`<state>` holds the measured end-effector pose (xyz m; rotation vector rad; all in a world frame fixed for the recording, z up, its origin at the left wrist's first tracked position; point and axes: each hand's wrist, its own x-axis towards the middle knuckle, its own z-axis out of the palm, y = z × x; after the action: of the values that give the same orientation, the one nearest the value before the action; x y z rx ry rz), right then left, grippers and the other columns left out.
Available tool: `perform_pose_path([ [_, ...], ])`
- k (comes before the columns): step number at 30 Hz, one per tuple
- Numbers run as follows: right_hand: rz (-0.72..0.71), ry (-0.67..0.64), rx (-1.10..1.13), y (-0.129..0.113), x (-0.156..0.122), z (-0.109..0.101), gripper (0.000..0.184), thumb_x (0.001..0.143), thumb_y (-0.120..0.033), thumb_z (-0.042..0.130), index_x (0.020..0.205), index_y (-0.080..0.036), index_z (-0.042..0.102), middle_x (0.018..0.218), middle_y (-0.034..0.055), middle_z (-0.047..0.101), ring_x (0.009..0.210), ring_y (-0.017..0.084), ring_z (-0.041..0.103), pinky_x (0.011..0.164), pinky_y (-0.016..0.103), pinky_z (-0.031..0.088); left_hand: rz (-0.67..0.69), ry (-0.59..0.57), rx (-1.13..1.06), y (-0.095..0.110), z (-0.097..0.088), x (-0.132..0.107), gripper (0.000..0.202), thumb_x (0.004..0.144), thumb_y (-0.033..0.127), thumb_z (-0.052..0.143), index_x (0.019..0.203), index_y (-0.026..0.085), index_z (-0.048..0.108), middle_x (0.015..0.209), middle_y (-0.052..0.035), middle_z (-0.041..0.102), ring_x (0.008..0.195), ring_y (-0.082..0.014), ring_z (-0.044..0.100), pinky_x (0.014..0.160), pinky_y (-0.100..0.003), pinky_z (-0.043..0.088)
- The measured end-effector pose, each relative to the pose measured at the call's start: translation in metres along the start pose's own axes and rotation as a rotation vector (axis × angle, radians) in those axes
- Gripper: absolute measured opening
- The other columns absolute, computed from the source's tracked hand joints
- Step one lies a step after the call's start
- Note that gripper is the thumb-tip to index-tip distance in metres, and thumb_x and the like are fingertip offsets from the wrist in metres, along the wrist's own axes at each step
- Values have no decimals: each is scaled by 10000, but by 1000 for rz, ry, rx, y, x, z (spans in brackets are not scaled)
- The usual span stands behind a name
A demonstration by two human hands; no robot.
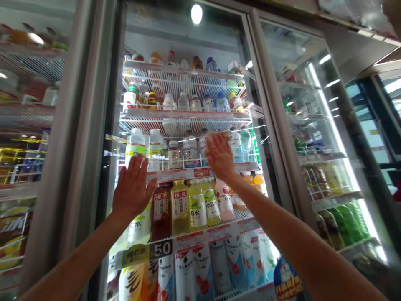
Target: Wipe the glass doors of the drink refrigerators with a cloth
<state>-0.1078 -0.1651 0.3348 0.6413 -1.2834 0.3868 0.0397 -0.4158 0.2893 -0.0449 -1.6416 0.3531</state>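
My left hand (133, 188) is raised with its palm toward the glass door (188, 33) of a drinks fridge, fingers stretched out and nothing in them. Whether it touches the pane I cannot tell. Higher and to the right, my right hand (220, 156) is blurred, laid flat over a pale cloth (226, 136) against the glass. Only the cloth's edge shows around the fingers. Behind the pane stand shelves of bottles, among them a dark red bottle (161, 211) and a yellow bottle (180, 209).
Metal door frames (271, 96) run up beside the pane. Another glass door (308, 138) is on the right, with more drinks behind it. Low on the glass sits a blue round sticker (286, 278). A 5.0 price tag (161, 249) hangs on a lower shelf.
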Motion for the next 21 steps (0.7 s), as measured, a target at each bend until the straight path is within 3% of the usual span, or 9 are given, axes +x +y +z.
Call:
perform_pose_path([
  [2,-155,-66,60,-42,8,6,486,890,-306,377,1369,-223,397,1478,13,345,1393,190,227,1141,407,213,5,0,3,-1,0,0,633,914,461,229,1453,135,163,1522,-129,202,1416,-252,130,1140,-473,141],
  [4,-190,-103,86,-48,12,4,484,884,-273,387,1367,-245,400,1485,1,335,1396,174,216,1143,403,202,10,5,6,-2,0,0,631,915,464,230,1453,139,168,1521,-128,207,1416,-248,137,1141,-466,143],
  [6,-80,-101,78,-16,9,-5,487,874,-237,380,1359,-230,413,1481,17,341,1391,184,229,1136,422,207,17,12,11,-2,-1,0,629,916,459,235,1452,136,171,1518,-133,214,1415,-245,140,1141,-463,144],
  [10,369,-8,-11,88,2,-26,493,851,-206,363,1326,-110,455,1438,132,388,1352,248,301,1113,461,233,18,31,22,0,1,-1,623,918,440,238,1450,123,175,1514,-145,217,1416,-248,135,1140,-471,139],
  [12,477,27,-42,111,9,-28,515,858,-192,327,1326,-4,426,1419,223,376,1349,293,289,1106,499,218,14,36,29,1,2,-1,624,917,439,238,1452,126,168,1514,-144,216,1417,-248,130,1140,-477,137],
  [13,487,32,-46,109,15,-26,519,861,-190,318,1330,11,415,1417,231,376,1352,293,283,1111,496,210,15,36,31,1,2,-1,624,917,441,236,1453,129,164,1515,-143,215,1417,-248,127,1139,-479,137],
  [16,355,-17,-12,54,39,-9,492,860,-219,382,1340,-125,438,1434,95,402,1358,217,287,1145,404,194,26,38,36,-1,3,-1,624,919,444,231,1455,135,155,1515,-141,216,1418,-245,125,1138,-478,144],
  [19,12,-125,78,-25,58,7,471,865,-267,442,1332,-211,450,1461,34,372,1376,208,251,1149,412,180,44,41,34,-4,2,-1,620,921,443,236,1460,151,139,1518,-130,214,1418,-241,128,1137,-470,155],
  [21,-170,-151,122,-52,60,10,457,876,-272,434,1332,-254,445,1475,-5,350,1388,180,223,1158,392,152,53,48,31,-6,2,-1,618,921,442,240,1462,165,128,1523,-118,204,1417,-241,131,1136,-467,160],
])
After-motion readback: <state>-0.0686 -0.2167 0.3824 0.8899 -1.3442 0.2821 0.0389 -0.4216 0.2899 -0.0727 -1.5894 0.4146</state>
